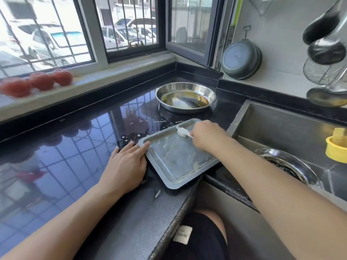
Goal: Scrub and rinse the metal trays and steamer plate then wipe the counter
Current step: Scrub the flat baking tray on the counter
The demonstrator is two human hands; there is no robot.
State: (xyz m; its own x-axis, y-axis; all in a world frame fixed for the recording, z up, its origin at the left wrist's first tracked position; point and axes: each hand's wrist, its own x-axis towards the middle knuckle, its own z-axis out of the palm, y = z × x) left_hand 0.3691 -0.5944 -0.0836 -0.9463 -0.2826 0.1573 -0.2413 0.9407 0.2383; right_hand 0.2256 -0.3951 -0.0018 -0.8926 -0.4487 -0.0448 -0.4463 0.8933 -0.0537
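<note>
A grey rectangular metal tray (176, 158) lies flat on the black counter (75, 151), smeared with soapy residue, its near corner over the counter's front edge. My left hand (125, 166) rests flat on the counter, fingers straight, fingertips touching the tray's left rim. My right hand (206, 135) grips a small white brush (183, 132) whose head presses on the tray's far end. A round steel pan (185, 97) with a little liquid stands behind the tray.
A steel sink (281, 139) lies to the right, with a drain strainer (287, 166) and a yellow holder (336, 147). Three tomatoes (37, 84) line the window sill. A dark pan (241, 60) leans on the wall; ladles (326, 45) hang at far right. Water drops dot the counter.
</note>
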